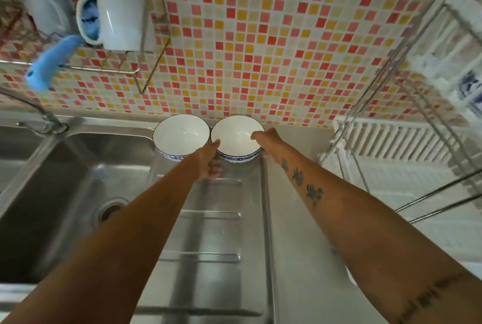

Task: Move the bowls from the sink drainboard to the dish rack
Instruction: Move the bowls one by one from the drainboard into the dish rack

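Two white bowls with blue patterned bases stand side by side at the back of the steel drainboard [208, 232], against the tiled wall. My left hand [210, 160] grips the left rim of the right bowl [233, 138], thumb over the edge. On that bowl's right rim rests my right hand [266, 138], thumb inside. The left bowl [180, 134] stands untouched beside it. The white dish rack [386, 141] with its metal frame stands at the right, on the counter.
The sink basin [78, 193] with its drain lies at the left, a faucet [39, 112] behind it. A wall rack [109, 70] above holds a white mug, a blue-patterned cup and a blue brush. More dishes sit in the rack's upper tier at the right.
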